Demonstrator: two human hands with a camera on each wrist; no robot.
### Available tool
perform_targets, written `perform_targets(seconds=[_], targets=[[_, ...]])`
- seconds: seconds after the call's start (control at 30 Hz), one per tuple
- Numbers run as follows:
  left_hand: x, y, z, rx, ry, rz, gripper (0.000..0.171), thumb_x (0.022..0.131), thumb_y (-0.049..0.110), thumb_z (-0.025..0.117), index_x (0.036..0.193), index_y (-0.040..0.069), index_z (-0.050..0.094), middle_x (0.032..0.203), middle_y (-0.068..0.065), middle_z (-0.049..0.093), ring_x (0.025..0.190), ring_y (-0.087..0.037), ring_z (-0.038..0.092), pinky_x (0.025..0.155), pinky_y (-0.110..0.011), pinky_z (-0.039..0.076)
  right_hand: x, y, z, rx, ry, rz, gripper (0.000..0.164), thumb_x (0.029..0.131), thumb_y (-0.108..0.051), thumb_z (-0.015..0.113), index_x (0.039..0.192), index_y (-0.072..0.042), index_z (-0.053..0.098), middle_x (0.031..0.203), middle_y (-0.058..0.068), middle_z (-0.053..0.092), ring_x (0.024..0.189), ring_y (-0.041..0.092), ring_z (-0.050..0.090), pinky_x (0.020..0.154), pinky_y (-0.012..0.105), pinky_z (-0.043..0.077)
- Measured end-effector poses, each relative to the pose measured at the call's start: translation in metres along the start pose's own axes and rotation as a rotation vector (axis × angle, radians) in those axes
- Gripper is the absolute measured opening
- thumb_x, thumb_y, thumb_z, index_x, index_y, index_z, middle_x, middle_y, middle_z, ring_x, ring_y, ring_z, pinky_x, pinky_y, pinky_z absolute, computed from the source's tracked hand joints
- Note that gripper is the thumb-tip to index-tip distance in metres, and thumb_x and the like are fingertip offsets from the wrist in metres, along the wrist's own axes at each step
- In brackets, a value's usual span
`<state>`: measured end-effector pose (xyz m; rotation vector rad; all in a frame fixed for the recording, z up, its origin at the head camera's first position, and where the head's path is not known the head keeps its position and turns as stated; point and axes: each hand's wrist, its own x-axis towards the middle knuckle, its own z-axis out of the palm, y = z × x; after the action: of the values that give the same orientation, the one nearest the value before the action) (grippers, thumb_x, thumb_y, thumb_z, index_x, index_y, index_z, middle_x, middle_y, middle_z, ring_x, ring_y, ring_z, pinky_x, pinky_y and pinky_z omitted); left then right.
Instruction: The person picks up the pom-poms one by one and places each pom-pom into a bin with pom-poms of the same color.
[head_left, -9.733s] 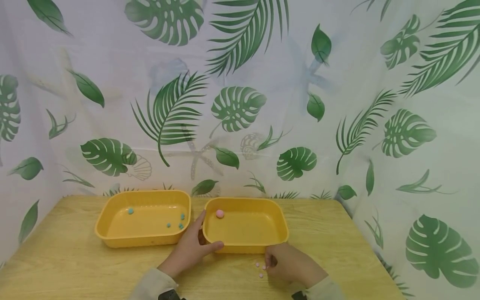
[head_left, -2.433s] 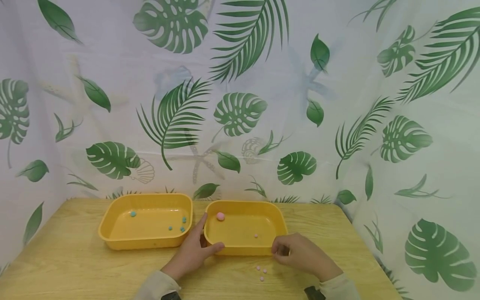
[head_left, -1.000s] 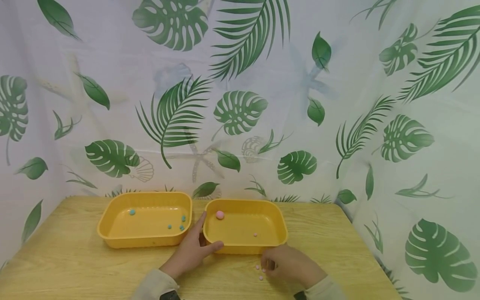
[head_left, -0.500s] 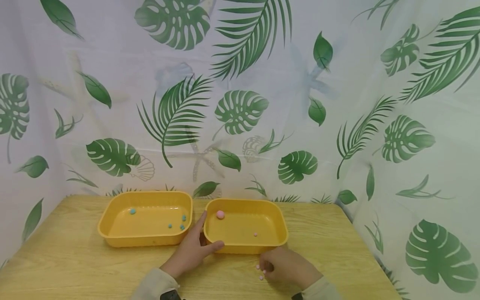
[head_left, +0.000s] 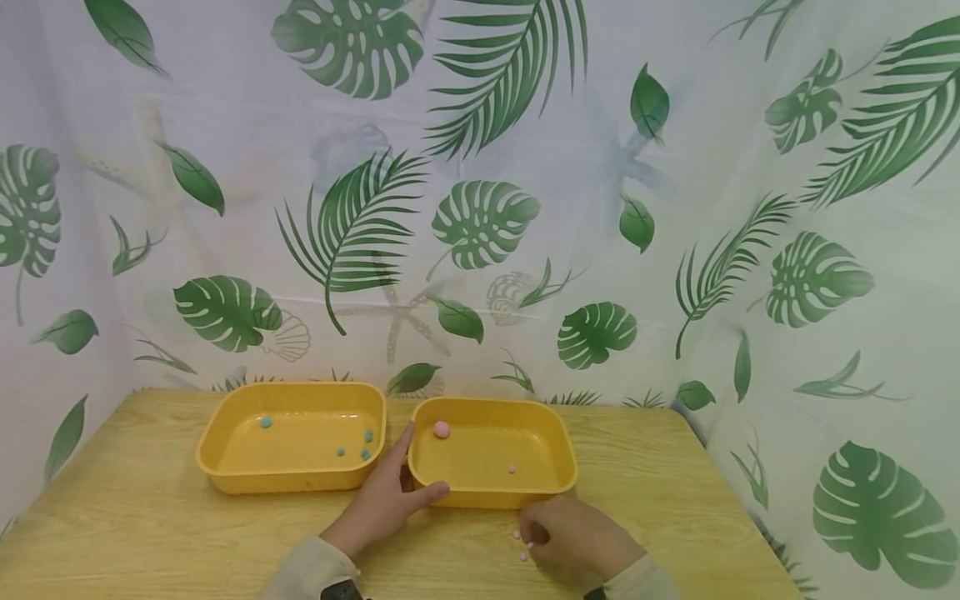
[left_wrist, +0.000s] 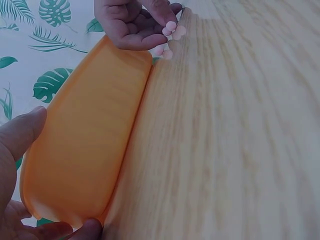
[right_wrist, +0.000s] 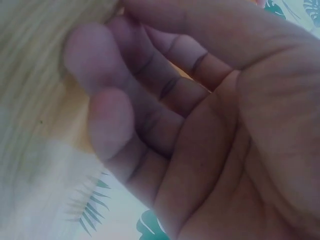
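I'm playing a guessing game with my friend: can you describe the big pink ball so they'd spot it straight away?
On the wooden table, find the right yellow tub, which the left hand touches. The big pink ball lies near its far left corner. It is plainly bigger than the small pink ball sharing that tub.

Left hand gripping right-hand yellow tray at near left corner: thumb against near rim, fingers along tray's left side. Right hand low, just in front of tray's near right corner, fingers bent toward palm, thumb and fingertips pointing down; whether they pinch, cannot tell. Left forearm and right forearm, both pale-sleeved, slant inward toward tray from near side.
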<state>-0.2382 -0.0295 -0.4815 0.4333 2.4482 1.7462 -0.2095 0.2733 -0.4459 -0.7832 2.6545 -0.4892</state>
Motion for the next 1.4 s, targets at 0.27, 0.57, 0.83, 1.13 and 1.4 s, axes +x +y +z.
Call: perform_targets(seconds=[0.27,0.57,0.83,1.13,1.4], targets=[[0.001,0.000,0.001,-0.004,-0.006,0.000,0.109,0.091,0.040,0.080,0.167,0.009,0.008,0.168,-0.020,0.024,0.141,-0.031,0.047,0.117,-0.050,0.038,-0.003,-0.003,-0.002,0.025,0.000,-0.001,0.018,0.092,-0.011,0.075,0.085,-0.022,0.064,0.075,-0.017,0.055,0.067,0.000,0.048,0.062,0.023,0.044],[0.002,0.003,0.001,-0.005,0.000,0.004,0.109,0.091,0.041,0.080,0.167,0.008,0.009,0.168,-0.021,0.025,0.144,-0.032,0.045,0.117,-0.050,0.037,-0.004,-0.004,-0.003,0.060,-0.016,0.009,0.020,0.093,-0.012,0.075,0.082,-0.024,0.062,0.075,-0.018,0.056,0.067,-0.001,0.048,0.062,0.022,0.044],[0.001,0.005,0.001,0.013,0.004,-0.005,0.110,0.090,0.043,0.080,0.167,0.007,0.009,0.167,-0.022,0.026,0.144,-0.033,0.045,0.117,-0.051,0.037,-0.001,-0.005,-0.005,0.138,-0.030,-0.031,0.018,0.092,-0.006,0.070,0.085,-0.022,0.065,0.077,-0.018,0.058,0.069,-0.001,0.050,0.065,0.021,0.046],[0.000,0.006,0.001,-0.011,-0.004,0.003,0.112,0.090,0.046,0.080,0.167,0.007,0.009,0.167,-0.022,0.026,0.142,-0.033,0.047,0.116,-0.051,0.039,-0.009,-0.017,-0.023,0.170,0.120,-0.157,0.011,0.095,-0.006,0.071,0.091,-0.015,0.066,0.080,-0.016,0.058,0.070,-0.002,0.051,0.064,0.020,0.049],[0.000,0.003,0.001,-0.014,-0.002,0.004,0.111,0.090,0.044,0.081,0.167,0.008,0.009,0.167,-0.022,0.026,0.143,-0.034,0.046,0.116,-0.051,0.040,-0.013,-0.016,-0.030,0.023,0.451,-0.168,0.023,0.088,0.000,0.070,0.087,-0.021,0.061,0.080,-0.014,0.055,0.071,0.005,0.053,0.064,0.021,0.049]])
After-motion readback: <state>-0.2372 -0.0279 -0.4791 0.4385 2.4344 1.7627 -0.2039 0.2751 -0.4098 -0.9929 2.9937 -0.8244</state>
